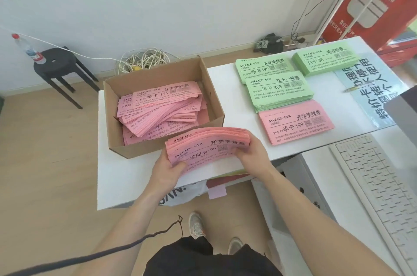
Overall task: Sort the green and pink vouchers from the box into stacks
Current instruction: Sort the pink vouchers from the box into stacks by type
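- The person holds a thick bundle of pink vouchers (pixel 206 148) just in front of the cardboard box (pixel 162 104), above the near part of the white table (pixel 126 176).
- The left hand (pixel 165 170) grips the bundle's near left corner, thumb on top and fingers underneath.
- The right hand (pixel 250 151) clasps the bundle's right end, fingers wrapped over the edge; both hands are closed on the paper, neither spread.
- The sheets in the bundle sit slightly fanned, so the person is probably squaring them up or reading the top ones.
- Done so far: three green stacks lie on the table to the right of the box, namely a far-right one (pixel 326 60), one further left (pixel 262 69), and a nearer one (pixel 279 91) overlapping it.
- One pink stack (pixel 296 123) lies just in front of the green ones, touching the nearest.
- Left to do: the box holds a loose, crisscrossed heap of pink vouchers (pixel 162 108); no green shows in it.
- Judged from this, the green sorting looks finished or nearly so, while the pink is partway, with the held bundle not yet set down.
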`<state>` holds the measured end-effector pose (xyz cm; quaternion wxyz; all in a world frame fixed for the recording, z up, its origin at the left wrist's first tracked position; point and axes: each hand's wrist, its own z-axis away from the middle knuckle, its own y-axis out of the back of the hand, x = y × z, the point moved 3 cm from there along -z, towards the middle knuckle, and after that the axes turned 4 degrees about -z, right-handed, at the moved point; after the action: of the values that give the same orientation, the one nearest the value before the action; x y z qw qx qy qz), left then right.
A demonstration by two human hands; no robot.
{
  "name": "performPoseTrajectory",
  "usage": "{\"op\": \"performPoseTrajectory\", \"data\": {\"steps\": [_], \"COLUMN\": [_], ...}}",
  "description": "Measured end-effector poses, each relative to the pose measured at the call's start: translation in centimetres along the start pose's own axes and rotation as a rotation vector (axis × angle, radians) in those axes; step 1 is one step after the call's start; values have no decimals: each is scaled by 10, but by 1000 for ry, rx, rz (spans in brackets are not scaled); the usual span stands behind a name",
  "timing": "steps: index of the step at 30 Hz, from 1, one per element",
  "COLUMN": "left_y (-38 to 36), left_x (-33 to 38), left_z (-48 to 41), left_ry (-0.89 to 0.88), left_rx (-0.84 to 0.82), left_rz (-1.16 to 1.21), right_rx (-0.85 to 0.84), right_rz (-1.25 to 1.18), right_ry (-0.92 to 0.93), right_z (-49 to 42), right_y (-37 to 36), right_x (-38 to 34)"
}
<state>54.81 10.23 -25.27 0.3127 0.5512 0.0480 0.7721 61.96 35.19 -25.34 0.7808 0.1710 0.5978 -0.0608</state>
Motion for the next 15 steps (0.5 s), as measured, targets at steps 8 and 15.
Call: {"op": "performPoseTrajectory", "data": {"steps": [8, 15], "left_y": [-103, -187], "left_x": [77, 134], "left_z": [-20, -54], "left_ry": [-136, 19], "left_rx": [-450, -423], "left_rz": [12, 79], "right_rx": [267, 358], "right_rz": [70, 163], "right_ry": [-183, -287], "right_z": [20, -22], "right_y": [140, 220], "right_x": [-14, -11]}}
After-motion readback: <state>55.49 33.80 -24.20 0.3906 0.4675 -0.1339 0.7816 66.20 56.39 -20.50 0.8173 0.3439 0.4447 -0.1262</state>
